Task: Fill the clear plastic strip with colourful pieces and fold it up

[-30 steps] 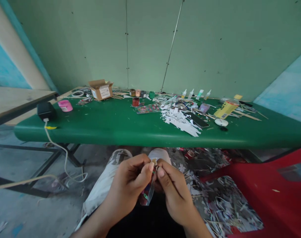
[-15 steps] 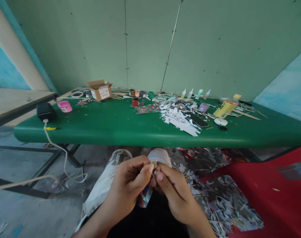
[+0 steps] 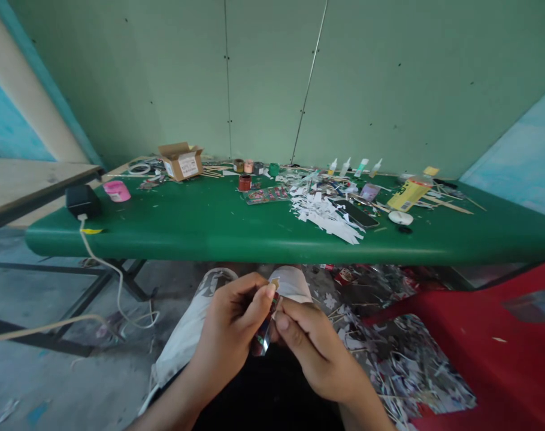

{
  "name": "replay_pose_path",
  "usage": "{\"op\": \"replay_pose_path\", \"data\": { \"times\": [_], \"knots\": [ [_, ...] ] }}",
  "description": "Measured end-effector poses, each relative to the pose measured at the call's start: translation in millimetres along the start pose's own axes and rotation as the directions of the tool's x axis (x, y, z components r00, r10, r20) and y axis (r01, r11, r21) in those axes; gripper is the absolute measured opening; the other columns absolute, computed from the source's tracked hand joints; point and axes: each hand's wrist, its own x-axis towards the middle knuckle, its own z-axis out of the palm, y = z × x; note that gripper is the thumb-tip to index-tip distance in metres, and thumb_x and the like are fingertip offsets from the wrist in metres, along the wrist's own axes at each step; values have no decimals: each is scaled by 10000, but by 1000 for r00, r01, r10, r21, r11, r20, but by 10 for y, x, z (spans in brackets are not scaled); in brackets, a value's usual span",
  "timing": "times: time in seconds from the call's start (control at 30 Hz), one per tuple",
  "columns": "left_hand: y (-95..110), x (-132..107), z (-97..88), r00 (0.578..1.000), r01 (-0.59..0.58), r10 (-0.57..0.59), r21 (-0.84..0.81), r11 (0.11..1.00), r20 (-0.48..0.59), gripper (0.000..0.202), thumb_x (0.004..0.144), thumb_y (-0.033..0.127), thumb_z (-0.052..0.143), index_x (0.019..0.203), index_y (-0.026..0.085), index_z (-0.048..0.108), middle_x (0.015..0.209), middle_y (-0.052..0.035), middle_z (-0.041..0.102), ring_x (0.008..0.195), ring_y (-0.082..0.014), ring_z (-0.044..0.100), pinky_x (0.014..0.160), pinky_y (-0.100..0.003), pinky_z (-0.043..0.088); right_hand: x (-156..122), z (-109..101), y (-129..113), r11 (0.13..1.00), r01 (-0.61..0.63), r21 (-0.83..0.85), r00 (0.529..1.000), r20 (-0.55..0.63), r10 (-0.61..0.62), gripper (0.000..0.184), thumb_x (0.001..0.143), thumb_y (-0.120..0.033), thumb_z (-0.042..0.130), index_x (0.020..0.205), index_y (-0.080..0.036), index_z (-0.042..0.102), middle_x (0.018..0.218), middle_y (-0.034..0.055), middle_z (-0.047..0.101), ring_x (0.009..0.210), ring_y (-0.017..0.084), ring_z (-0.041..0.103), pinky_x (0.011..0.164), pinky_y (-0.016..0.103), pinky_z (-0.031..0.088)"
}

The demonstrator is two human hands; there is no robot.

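Observation:
Above my lap, my left hand (image 3: 234, 323) pinches a small shiny plastic packet (image 3: 260, 342) between thumb and fingers. Dark red and green patches show through the packet, and its lower end hangs below the left fingers. A small tan piece (image 3: 275, 281) sticks up past my left thumb tip; whether it belongs to the packet I cannot tell. Close beside it, my right hand (image 3: 315, 347) has thumb and forefinger pressed together at the packet's right edge. What lies between the right fingertips is mostly hidden.
Ahead stands a green-covered table (image 3: 200, 233) with white paper scraps (image 3: 321, 215), a phone (image 3: 357, 214), a cardboard box (image 3: 181, 163), a red paint jar (image 3: 244, 182) and a yellow-labelled bottle (image 3: 408, 193). A red chair (image 3: 492, 335) is at right; a cord (image 3: 115, 275) hangs at left.
Both hands have risen slightly with the packet. The right fingertips have shifted a little down and left along it, and more of the packet shows between the hands.

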Motion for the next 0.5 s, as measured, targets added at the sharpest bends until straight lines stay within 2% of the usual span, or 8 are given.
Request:
{"op": "replay_pose_path", "data": {
  "times": [0.17,0.3,0.5],
  "knots": [
    [-57,33,2,999,4,-1,54,999,-51,331,902,372,484,627,187,461,532,52,440,442,-66,422,407,-185,322,15,-49,33,999,0,-43,998,61,3,260,974,-242,375,752,-202,504,637,-18,521,575,107,484,548,240,372],
    [-95,67,8,996,-37,45,100,994,-77,328,885,349,494,607,183,445,548,58,378,479,-64,370,428,-187,299,34,-71,97,1000,1,3,994,106,-2,282,977,-263,363,730,-203,487,632,-15,518,564,107,480,534,242,362],
    [-84,116,20,995,-28,40,122,992,-95,315,874,345,489,605,184,452,521,68,347,444,-58,332,385,-177,268,54,-79,139,998,11,55,987,162,-20,325,977,-331,353,701,-206,470,597,-18,486,540,110,455,519,248,350]
  ]
}}
